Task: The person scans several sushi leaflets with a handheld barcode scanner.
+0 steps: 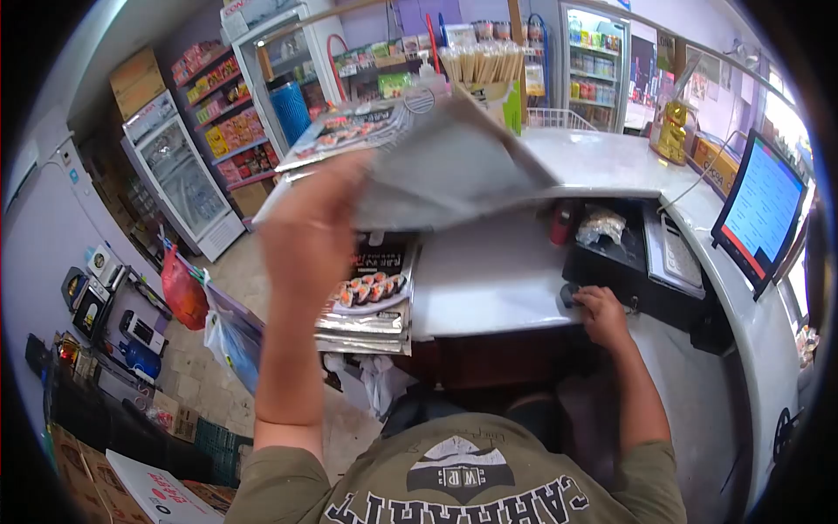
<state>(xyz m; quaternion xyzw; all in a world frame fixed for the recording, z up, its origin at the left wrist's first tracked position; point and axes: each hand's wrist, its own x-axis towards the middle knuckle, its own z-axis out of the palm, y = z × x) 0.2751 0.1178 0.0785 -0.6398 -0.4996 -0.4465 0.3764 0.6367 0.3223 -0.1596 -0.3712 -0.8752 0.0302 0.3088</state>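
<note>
My left hand (314, 223) is raised and blurred, closed on the edge of a silvery-grey packet (445, 166) that is tilted in the air. Below it lies a stack of packets with a sushi picture (371, 288) on the left of the white desk surface (489, 271). Another pile of similar packets (349, 131) stands on the counter behind. My right hand (604, 314) rests at the desk's right front edge, its fingers bent against a small dark round object (570, 295).
A black box (611, 262) holding a clear bag stands right of the desk, near a monitor (762, 210). Chopsticks (483, 65) and a golden figurine (671, 131) are on the raised counter (602, 162). Bags (183, 293) hang at the left.
</note>
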